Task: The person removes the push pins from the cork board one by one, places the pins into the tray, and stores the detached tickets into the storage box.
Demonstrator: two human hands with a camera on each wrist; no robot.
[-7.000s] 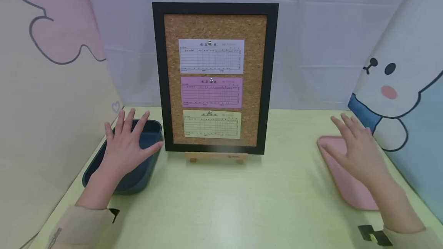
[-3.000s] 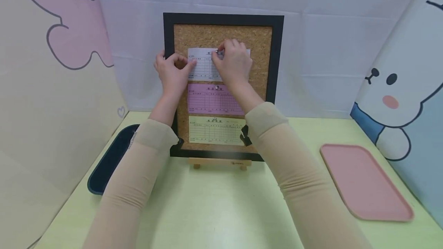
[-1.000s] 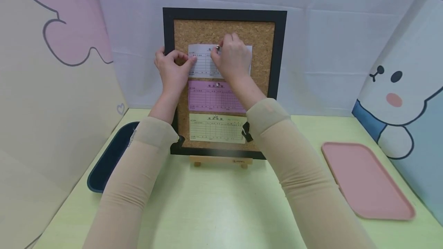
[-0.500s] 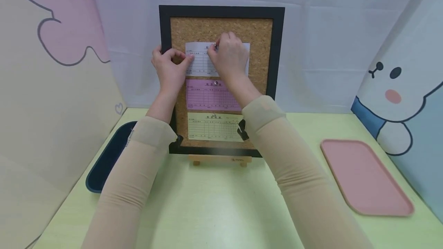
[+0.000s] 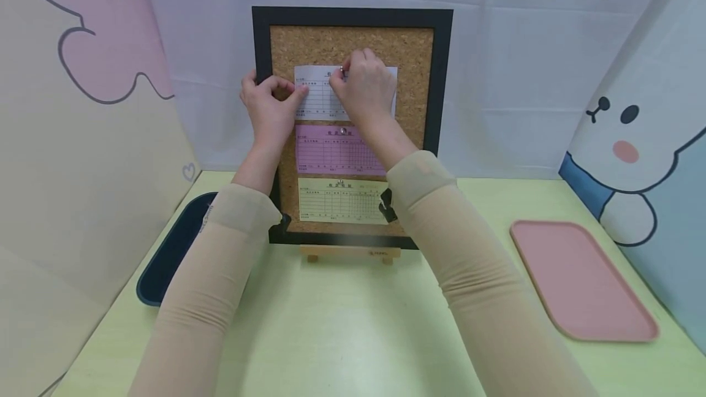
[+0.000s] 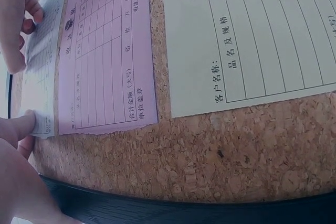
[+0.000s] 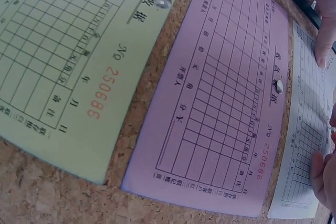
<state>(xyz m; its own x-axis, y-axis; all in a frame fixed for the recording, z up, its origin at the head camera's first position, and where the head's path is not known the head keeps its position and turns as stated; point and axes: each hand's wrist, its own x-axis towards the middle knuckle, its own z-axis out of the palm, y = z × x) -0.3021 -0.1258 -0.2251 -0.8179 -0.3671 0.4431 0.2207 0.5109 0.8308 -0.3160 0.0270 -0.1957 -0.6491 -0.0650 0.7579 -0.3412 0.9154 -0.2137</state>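
Far left on the counter (image 5: 342, 336) sits the dark blue bin (image 5: 165, 256), partly behind my left sleeve. Up at the cork board (image 5: 413, 48) in its black frame, propped on a small wooden stand (image 5: 350, 253), my left hand (image 5: 268, 109) has fingers curled, thumb and forefinger pinching the left edge of the white slip (image 5: 317, 94), the top one of three. My right hand (image 5: 366, 94) is just beside it, fingertips bunched on the silver pin (image 5: 342, 70) at the slip's top middle, covering the slip's right half. Below, the pink slip (image 5: 331, 152) and then the yellow slip (image 5: 339, 201), each with its own pin. Off to the right, the pink tray (image 5: 581, 280) lies flat, well apart from the board.

The left wrist view gives what the head view cannot: my fingertip (image 6: 23, 124) right at the white slip's corner, and printed characters on the yellow slip (image 6: 252, 35) close up. The right wrist view shows red numbers on the yellow slip (image 7: 79, 66) and pink slip (image 7: 220, 129), both pin heads clear, and my fingers (image 7: 328, 30) resting on the white slip (image 7: 307, 150) at the far edge; the top pin itself is out of that view
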